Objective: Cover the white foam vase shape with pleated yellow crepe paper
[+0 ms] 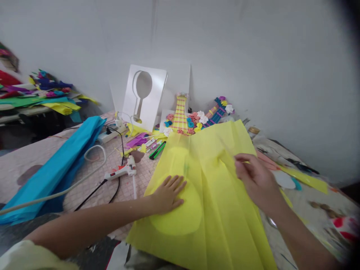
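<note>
My left hand [168, 194] lies flat with its fingers stretched on a large yellow sheet [225, 221], which looks like crepe paper. Under its palm shows a brighter yellow, rounded shape with a narrower neck [178, 225]; whether it lies on or beneath the sheet I cannot tell. Above the sheet's right side, my right hand [254, 180] is closed in a pinch. A thin, pale stick-like thing [225, 145] juts from its fingers, blurred by motion. Creases and a raised fold run through the sheet near that hand.
Blue folded paper [64, 161] lies at left, beside a white glue gun [123, 171] with cords. A green utility knife [157, 150] sits behind the sheet. Farther back stand a white board with a cut-out [144, 97] and flower-trimmed woven pieces [181, 116]. Scraps and tools lie at right.
</note>
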A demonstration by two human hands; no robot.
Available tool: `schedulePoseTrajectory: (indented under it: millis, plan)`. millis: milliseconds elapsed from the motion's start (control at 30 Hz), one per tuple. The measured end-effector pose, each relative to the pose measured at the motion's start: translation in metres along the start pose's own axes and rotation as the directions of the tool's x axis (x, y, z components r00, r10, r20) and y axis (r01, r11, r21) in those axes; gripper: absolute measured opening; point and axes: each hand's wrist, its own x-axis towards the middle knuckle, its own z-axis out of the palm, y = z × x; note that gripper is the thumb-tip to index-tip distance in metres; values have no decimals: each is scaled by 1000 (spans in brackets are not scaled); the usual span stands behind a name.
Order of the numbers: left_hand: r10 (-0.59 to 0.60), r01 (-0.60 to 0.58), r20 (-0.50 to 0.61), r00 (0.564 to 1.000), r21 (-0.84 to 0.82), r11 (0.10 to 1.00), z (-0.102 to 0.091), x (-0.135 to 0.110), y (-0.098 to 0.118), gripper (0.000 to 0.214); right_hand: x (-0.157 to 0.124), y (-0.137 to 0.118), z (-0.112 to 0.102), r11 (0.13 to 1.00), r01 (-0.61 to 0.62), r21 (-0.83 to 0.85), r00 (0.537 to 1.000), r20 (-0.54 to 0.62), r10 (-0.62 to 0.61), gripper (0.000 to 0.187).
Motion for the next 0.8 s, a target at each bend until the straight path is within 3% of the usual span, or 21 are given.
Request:
schedulePoseTrajectory:
  millis: [100,167,267,367,567,667,800]
  plan:
    - [3,-3,-11,1000,0,1000,0,-1,0,62,7,-30,36,974,87,208,961,242,-137,19]
    - [4,-4,-22,1000,6,1000,0,-1,0,64,10,-37,68,966,97,238,923,341,-177,17]
    - [31,-30,-69,997,24,999,-3,1,2,68,8,-29,117,974,88,207,895,413,-169,14]
    - [49,-46,-123,991,31,998,-12,-4,12,68,3,-15,150,983,92,160,882,446,-155,14]
    - [29,-43,-113,993,-124,991,-26,-58,53,46,-14,-4,158,982,169,90,857,478,-191,17]
    - [22,-40,-88,996,-206,978,-19,-83,68,46,-21,-4,157,975,211,76,840,496,-220,17]
    - [-27,10,-69,997,-238,971,1,-91,78,54,-25,-3,159,962,266,65,821,507,-262,19]
